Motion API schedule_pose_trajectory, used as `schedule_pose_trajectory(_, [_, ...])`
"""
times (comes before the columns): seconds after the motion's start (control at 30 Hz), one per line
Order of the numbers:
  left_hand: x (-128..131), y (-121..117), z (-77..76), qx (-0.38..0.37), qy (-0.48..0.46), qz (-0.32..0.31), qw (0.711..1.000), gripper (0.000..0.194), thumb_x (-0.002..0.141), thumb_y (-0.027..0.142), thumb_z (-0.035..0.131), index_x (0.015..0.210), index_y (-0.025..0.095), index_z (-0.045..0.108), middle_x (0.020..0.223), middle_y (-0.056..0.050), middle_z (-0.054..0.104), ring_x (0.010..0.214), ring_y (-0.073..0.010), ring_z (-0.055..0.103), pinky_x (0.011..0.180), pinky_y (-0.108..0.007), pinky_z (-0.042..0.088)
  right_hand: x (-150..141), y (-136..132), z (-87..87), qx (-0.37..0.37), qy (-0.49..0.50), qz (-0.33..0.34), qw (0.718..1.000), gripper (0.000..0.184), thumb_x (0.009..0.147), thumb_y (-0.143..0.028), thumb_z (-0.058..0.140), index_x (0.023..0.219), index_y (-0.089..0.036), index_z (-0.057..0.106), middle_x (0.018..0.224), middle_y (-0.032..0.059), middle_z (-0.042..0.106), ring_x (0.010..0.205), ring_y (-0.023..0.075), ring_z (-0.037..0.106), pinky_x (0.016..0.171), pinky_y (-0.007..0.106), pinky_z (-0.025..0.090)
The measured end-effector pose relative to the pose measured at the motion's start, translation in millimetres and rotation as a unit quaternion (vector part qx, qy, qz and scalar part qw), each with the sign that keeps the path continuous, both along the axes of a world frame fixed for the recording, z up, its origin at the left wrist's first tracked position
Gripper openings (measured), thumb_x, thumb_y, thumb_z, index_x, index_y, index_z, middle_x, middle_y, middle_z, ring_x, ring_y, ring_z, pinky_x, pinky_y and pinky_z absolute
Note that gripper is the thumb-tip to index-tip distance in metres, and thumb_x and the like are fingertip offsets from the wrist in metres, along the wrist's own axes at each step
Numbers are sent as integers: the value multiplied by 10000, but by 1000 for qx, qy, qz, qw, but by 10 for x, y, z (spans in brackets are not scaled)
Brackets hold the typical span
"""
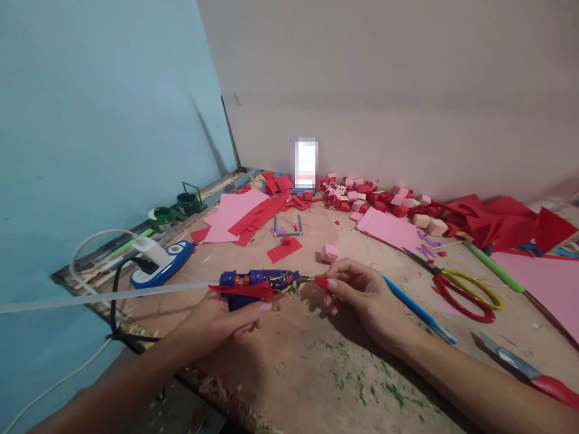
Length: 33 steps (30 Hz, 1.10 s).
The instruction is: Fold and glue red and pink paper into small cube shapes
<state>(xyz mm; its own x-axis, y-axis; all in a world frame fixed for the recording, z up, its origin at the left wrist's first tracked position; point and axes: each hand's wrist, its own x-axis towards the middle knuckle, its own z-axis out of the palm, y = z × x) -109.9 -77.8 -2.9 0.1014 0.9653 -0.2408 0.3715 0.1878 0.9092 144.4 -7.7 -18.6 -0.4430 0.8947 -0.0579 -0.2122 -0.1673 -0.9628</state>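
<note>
From where I stand, the table (289,374) takes up most of the view, with a heap of red and pink cubes (389,202) towards its far side, perhaps to keep them out of the hands' way. Scissors (465,292) lie to the right, probably within easy reach. The left hand (233,316) has its grip closed around a blue glue gun (260,278), nozzle to the right, presumably so the tip faces the right hand (362,295). That one's grip is narrow, pinching a small red piece (321,281) just beside the nozzle, by its edge (sensible, if the tip is hot). A pink cube (329,253) sits just beyond it.

The glue stick (136,293) behind the gun is cut off at the left; the gun's handle is mostly hidden. Whether the nozzle touches the piece I can't tell.
</note>
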Motion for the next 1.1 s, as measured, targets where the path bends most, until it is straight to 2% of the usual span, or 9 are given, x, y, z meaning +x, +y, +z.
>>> schedule_pose_trajectory(0.13, [-2, -55, 24, -20, 47, 13, 999, 403, 838, 515, 665, 567, 227, 590, 484, 29, 505, 555, -162, 526, 573, -243, 426, -11, -14, 13, -6, 6, 4, 1000, 332, 741, -425, 908, 816, -201, 675, 626, -3, 687, 555, 124, 604, 554, 261, 485])
schedule_pose_trajectory(0.23, [2, -81, 36, -53, 80, 22, 995, 328, 817, 533, 683, 678, 238, 717, 560, 22, 592, 615, -186, 572, 592, -244, 444, -13, -26, 17, -7, 3, 7, 1000, 316, 753, -418, 904, 813, -203, 680, 625, -1, 692, 570, 132, 620, 565, 268, 493])
schedule_pose_trajectory(0.33, [23, -85, 53, -49, 91, 28, 994, 269, 805, 514, 698, 783, 263, 793, 654, 13, 673, 703, -212, 613, 647, -252, 474, -11, -35, 19, -5, -3, 9, 1000, 302, 756, -407, 902, 810, -200, 688, 626, 1, 696, 572, 132, 622, 570, 271, 493])
schedule_pose_trajectory(0.47, [54, -63, 93, -24, 88, 11, 996, 278, 824, 495, 653, 707, 264, 753, 570, 24, 581, 644, -197, 552, 611, -250, 429, -13, -33, 26, 3, -7, 9, 1000, 299, 755, -401, 904, 809, -193, 696, 621, 0, 699, 564, 123, 621, 566, 260, 492])
schedule_pose_trajectory(0.57, [54, -51, 132, -55, 106, -4, 993, 349, 829, 559, 633, 702, 243, 709, 580, 26, 545, 656, -190, 539, 636, -256, 421, -19, -25, 40, 6, -9, 11, 1000, 317, 754, -416, 907, 796, -185, 694, 615, -2, 699, 554, 115, 619, 560, 249, 495])
schedule_pose_trajectory(0.67, [37, -50, 153, -100, 114, -21, 988, 444, 845, 648, 604, 783, 224, 717, 633, 25, 540, 685, -183, 537, 666, -261, 420, -20, -26, 54, 11, -4, 11, 1000, 343, 747, -438, 913, 785, -178, 693, 609, -3, 698, 548, 108, 619, 556, 238, 501])
schedule_pose_trajectory(0.83, [19, -48, 111, -83, 107, -42, 990, 468, 889, 614, 572, 1080, 232, 764, 621, 38, 495, 669, -181, 502, 680, -273, 403, -18, -34, 51, 5, -1, 16, 1000, 334, 739, -418, 923, 791, -174, 701, 607, 3, 704, 542, 105, 619, 549, 229, 496])
schedule_pose_trajectory(1.1, [13, -50, 90, -83, 87, -43, 992, 453, 889, 615, 596, 1046, 221, 754, 700, 20, 532, 732, -189, 514, 674, -273, 398, -14, -6, 0, 0, 16, 16, 1000, 317, 759, -412, 917, 810, -179, 709, 623, 8, 713, 555, 107, 631, 558, 229, 494])
